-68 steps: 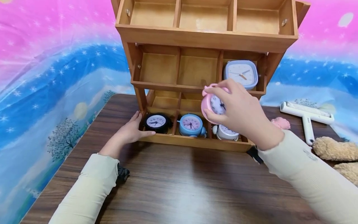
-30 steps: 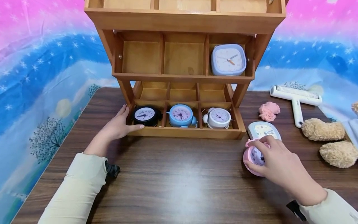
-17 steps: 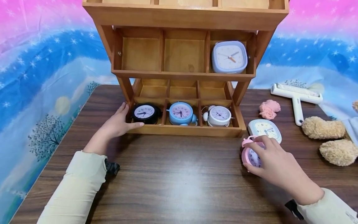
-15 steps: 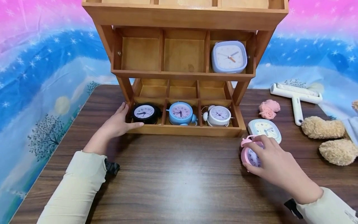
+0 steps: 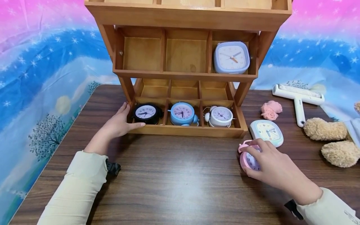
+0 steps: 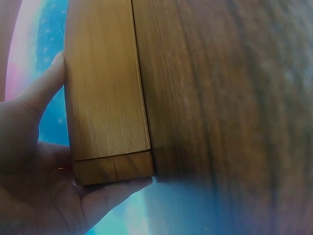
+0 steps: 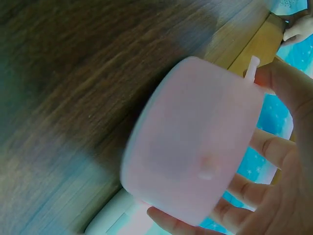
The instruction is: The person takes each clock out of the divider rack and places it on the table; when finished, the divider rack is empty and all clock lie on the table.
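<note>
My right hand (image 5: 277,168) grips a pink twin-bell alarm clock (image 5: 247,161) between thumb and fingers, low over the table at the right. In the right wrist view, the clock's smooth pink side (image 7: 190,137) faces the camera. Part of its dial is hidden behind my fingers. My left hand (image 5: 116,123) rests on the left front corner of the wooden shelf (image 5: 185,130), straight fingers along its side and thumb over the front rim. Black (image 5: 145,113), blue (image 5: 182,114) and white (image 5: 221,116) alarm clocks lie in the bottom row's compartments.
A pale rounded-square clock (image 5: 266,132) lies just behind the pink one. A lavender clock (image 5: 232,57) sits in the middle tier's right compartment. Farther right are a pink pouf (image 5: 271,110), a white T-shaped roller (image 5: 299,100) and plush legs (image 5: 326,128).
My right hand has carried the pink clock from before the shelf to the right and down towards the table, then slightly left and nearer me. My left hand stays at the shelf's corner.
</note>
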The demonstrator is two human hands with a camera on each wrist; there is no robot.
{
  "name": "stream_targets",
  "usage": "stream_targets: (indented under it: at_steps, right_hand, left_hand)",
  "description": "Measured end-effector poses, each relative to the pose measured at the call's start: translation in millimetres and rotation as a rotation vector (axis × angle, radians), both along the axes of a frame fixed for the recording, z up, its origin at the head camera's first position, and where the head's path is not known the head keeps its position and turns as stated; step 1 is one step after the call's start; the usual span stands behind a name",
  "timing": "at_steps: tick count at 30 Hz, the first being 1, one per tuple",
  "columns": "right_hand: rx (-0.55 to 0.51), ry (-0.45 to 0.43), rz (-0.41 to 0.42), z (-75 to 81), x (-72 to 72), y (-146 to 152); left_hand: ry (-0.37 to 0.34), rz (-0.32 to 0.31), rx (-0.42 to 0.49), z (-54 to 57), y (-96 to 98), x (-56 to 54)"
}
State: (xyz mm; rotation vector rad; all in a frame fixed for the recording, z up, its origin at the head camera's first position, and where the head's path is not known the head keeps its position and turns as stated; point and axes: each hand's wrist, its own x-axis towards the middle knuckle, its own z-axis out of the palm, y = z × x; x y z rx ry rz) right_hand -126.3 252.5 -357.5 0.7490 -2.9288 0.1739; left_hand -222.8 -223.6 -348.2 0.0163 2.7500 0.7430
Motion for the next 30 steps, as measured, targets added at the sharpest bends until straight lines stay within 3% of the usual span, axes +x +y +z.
stream_targets:
  at_steps: [10, 13, 17, 23, 25, 28, 30]
  right_hand:
    - [0.023, 0.006, 0.002, 2.6, -2.5, 1.0]
    - [0.043, -0.021, -0.013, 10.3, -5.8, -2.3]
    - [0.048, -0.004, -0.016, 35.3, -16.9, -15.2]
    - [-0.086, 0.277, 0.126, 86.6, -51.1, -44.9]
    - [-0.117, 0.331, 0.125, 103.1, -65.5, -54.3]
    - [-0.15, 0.332, 0.075, 124.2, -88.5, -66.8]
    - [-0.15, 0.285, 0.014, 135.3, -102.7, -74.3]
  left_hand:
    - [0.008, -0.005, -0.003, 0.3, -0.8, -0.3]
    - [0.004, -0.003, 0.001, 0.2, -0.6, -0.1]
    - [0.001, 0.0, 0.004, 0.5, 0.1, 0.3]
    - [0.006, -0.007, 0.005, 0.4, -0.5, 2.5]
    - [0.008, -0.008, 0.006, 0.7, -0.6, 3.0]
    - [0.009, -0.006, 0.007, 0.7, -0.5, 3.0]
    - [0.01, -0.004, 0.007, 0.5, -0.2, 2.8]
